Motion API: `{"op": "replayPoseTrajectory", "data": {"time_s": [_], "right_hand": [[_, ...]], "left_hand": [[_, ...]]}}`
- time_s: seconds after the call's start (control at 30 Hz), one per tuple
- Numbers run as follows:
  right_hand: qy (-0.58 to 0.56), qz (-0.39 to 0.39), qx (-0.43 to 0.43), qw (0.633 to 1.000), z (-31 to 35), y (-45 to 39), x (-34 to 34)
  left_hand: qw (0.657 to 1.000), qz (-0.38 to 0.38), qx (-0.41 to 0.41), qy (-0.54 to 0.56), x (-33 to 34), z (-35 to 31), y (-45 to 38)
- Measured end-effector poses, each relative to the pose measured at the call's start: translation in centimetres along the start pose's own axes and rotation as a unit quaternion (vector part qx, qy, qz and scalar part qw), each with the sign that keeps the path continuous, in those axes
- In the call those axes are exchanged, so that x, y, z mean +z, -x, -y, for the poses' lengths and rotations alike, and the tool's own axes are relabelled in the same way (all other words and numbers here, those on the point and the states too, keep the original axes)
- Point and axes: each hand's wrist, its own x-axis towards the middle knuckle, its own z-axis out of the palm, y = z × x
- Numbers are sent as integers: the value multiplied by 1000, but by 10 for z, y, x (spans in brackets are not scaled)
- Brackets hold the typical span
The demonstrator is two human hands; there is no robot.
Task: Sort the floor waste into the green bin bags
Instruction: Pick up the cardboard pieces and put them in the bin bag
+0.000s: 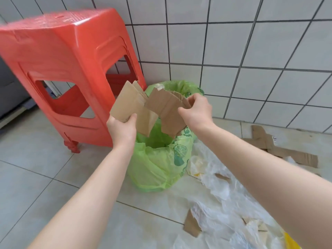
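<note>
A green bin bag [159,166] stands open on the tiled floor against the wall. Above its mouth I hold brown cardboard pieces. My left hand [123,130] grips the lighter cardboard piece [128,105] by its lower edge. My right hand [196,110] pinches the darker cardboard piece [166,110] at its upper right side. The two pieces overlap in the middle, and their lower ends hang into the bag's opening.
A red plastic stool [68,69] stands left of the bag. On the floor to the right lie crumpled clear plastic bags [221,191], a flattened cardboard sheet [280,150], a small cardboard scrap [192,225] and something yellow [291,241]. A white tiled wall [251,51] rises behind.
</note>
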Motion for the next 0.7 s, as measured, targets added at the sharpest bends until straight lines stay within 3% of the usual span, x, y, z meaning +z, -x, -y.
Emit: {"op": "replayPoseTrajectory", "data": {"time_s": [0.13,0.3,0.57,0.7], "right_hand": [[34,64,9,997,-22,-1,31],[201,108,-86,970,-49,5,50],[332,154,-94,926,-57,6,51],[349,190,-107,911,-61,14,55]], "left_hand": [[990,59,17,-124,-3,24,-1],[931,169,54,-320,-12,52,5],[834,214,45,-507,-14,45,4],[811,234,18,-536,-16,44,4]]}}
